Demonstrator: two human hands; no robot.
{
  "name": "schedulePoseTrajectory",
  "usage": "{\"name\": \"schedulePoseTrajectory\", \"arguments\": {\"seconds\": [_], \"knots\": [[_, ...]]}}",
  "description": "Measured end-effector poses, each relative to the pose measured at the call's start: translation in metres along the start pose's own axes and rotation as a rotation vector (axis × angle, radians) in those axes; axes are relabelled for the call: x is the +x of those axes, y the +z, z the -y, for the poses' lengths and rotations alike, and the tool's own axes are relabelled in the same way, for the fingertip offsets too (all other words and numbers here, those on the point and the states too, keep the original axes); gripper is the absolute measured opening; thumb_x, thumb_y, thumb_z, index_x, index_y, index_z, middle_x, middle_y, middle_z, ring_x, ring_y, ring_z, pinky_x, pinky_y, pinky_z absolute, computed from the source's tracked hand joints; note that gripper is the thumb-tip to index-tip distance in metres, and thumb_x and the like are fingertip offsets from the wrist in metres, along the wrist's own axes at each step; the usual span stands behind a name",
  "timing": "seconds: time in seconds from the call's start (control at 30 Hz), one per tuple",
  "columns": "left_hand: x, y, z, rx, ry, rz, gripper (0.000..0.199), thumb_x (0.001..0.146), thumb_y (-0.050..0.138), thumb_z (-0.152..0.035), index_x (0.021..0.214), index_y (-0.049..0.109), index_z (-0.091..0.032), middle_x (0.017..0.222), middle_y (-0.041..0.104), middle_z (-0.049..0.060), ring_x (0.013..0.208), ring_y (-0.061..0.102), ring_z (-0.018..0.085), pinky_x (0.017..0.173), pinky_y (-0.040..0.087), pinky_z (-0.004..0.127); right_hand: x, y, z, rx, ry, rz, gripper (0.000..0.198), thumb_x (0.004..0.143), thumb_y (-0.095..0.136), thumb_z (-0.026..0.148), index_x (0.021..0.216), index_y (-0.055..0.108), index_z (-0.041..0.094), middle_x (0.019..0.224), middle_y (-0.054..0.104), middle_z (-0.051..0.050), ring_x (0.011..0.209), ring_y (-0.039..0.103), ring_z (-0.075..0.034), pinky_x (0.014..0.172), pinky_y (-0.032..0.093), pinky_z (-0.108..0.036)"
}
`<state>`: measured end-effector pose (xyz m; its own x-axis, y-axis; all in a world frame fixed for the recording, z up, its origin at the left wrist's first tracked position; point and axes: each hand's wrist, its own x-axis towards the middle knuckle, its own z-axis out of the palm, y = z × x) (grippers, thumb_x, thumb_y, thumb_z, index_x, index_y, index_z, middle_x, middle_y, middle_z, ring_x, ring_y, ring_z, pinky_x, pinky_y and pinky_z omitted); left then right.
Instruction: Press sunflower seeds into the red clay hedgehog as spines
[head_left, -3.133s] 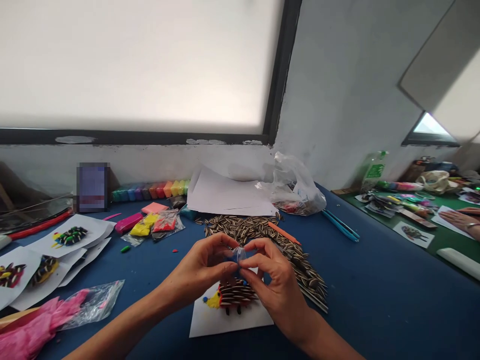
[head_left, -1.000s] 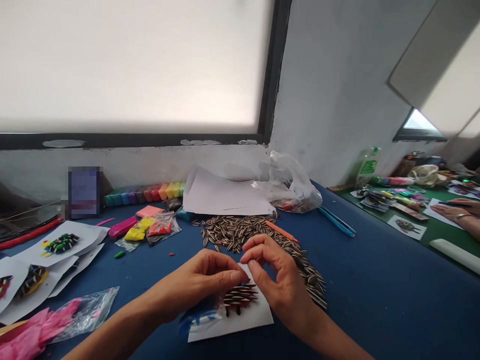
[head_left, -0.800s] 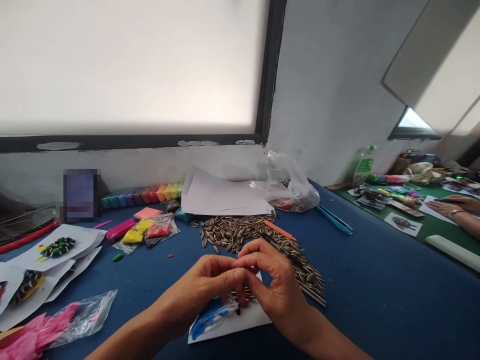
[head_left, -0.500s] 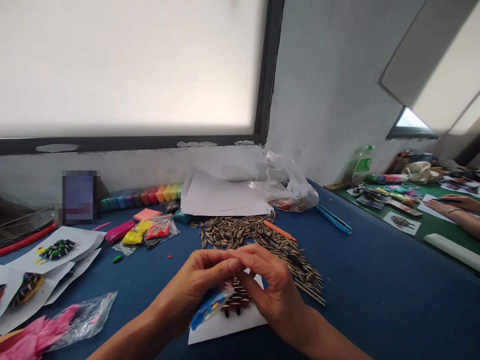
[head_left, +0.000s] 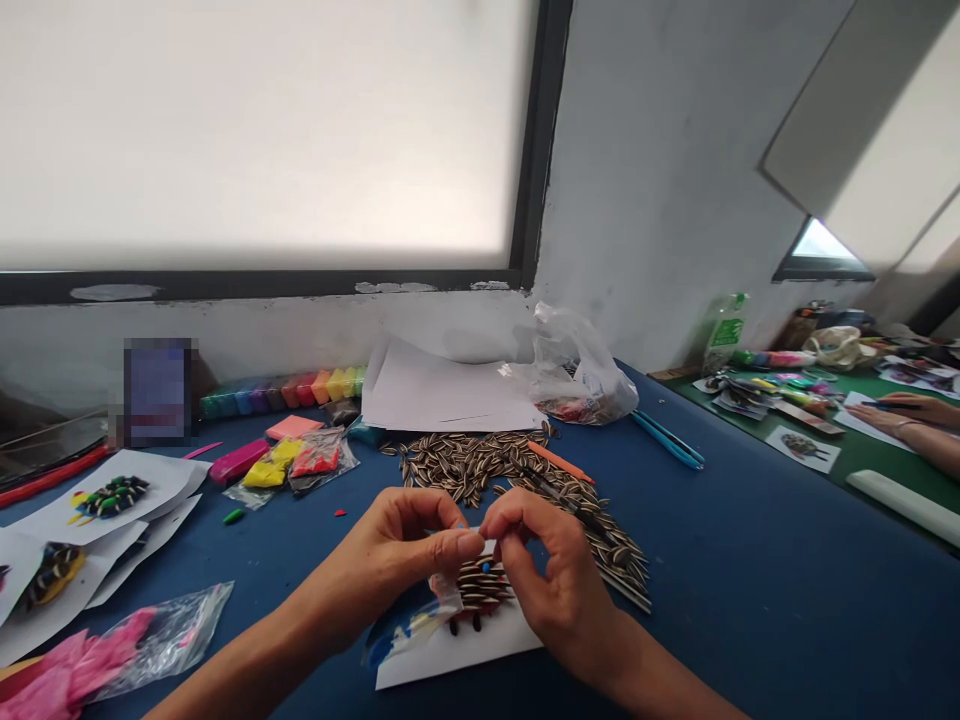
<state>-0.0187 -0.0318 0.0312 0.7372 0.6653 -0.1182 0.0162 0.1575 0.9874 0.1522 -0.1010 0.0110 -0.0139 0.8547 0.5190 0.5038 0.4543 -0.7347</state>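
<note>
My left hand is closed in a pinch, and a thin clear plastic bag with blue clay in it hangs below its fingers. A speck of blue shows at the left fingertips. Close beside it, my right hand is curled with thumb and forefinger pressed together; what they hold, if anything, is too small to make out. Beneath both hands lies a white sheet bearing a sunflower seed picture with dark red clay and small black feet. A small blue ball shows over the seeds, near the right fingers.
Sunflower seeds are heaped behind my hands, with an orange pen on them. Bagged yellow clay and finished seed pictures lie left. White paper and a plastic bag stand by the wall. Another person's hand is far right.
My fingertips have moved slightly apart and the right hand has curled more. The bag has swung lower left, and the blue ball has come into view.
</note>
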Motion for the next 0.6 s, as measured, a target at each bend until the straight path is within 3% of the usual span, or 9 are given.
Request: {"name": "schedulePoseTrajectory", "arguments": {"seconds": [0.13, 0.23, 0.47, 0.6], "knots": [[-0.001, 0.002, -0.004, 0.015, 0.021, 0.085, 0.04, 0.08, 0.07, -0.051, 0.065, 0.062, -0.015, 0.058, 0.06, 0.0, 0.057, 0.056, 0.009, 0.057, 0.044, 0.019, 0.0, -0.003, 0.003, -0.007, -0.002, 0.038, 0.017, 0.086, 0.044, 0.013, 0.075, 0.056, 0.019, 0.07, 0.059, -0.001, 0.063, 0.055, -0.013, 0.06, 0.045, -0.026], [-0.001, 0.003, -0.005, 0.036, 0.02, 0.127, 0.04, 0.087, 0.061, -0.051, 0.075, 0.07, -0.014, 0.064, 0.065, 0.002, 0.064, 0.062, 0.012, 0.065, 0.048, 0.022, 0.001, -0.003, 0.005, -0.018, 0.02, 0.046, 0.019, 0.088, 0.044, 0.015, 0.076, 0.058, 0.019, 0.068, 0.059, -0.001, 0.061, 0.054, -0.012, 0.059, 0.045, -0.025], [0.001, -0.002, 0.003, 0.016, 0.014, 0.027, 0.022, 0.074, 0.078, -0.035, 0.089, 0.078, -0.018, 0.08, 0.074, 0.004, 0.071, 0.064, 0.011, 0.067, 0.048, 0.019, 0.002, -0.001, -0.002, -0.045, 0.067, 0.024, 0.017, 0.093, 0.047, 0.018, 0.089, 0.064, 0.018, 0.076, 0.064, -0.002, 0.066, 0.057, -0.013, 0.06, 0.045, -0.024], [0.003, -0.002, 0.004, -0.064, 0.016, 0.062, 0.026, 0.079, 0.074, -0.037, 0.096, 0.075, -0.018, 0.08, 0.075, 0.005, 0.073, 0.067, 0.013, 0.071, 0.051, 0.022, 0.003, 0.001, -0.006, -0.058, 0.071, 0.018, 0.017, 0.093, 0.048, 0.018, 0.097, 0.065, 0.019, 0.085, 0.067, -0.004, 0.072, 0.06, -0.014, 0.064, 0.047, -0.025]]}}
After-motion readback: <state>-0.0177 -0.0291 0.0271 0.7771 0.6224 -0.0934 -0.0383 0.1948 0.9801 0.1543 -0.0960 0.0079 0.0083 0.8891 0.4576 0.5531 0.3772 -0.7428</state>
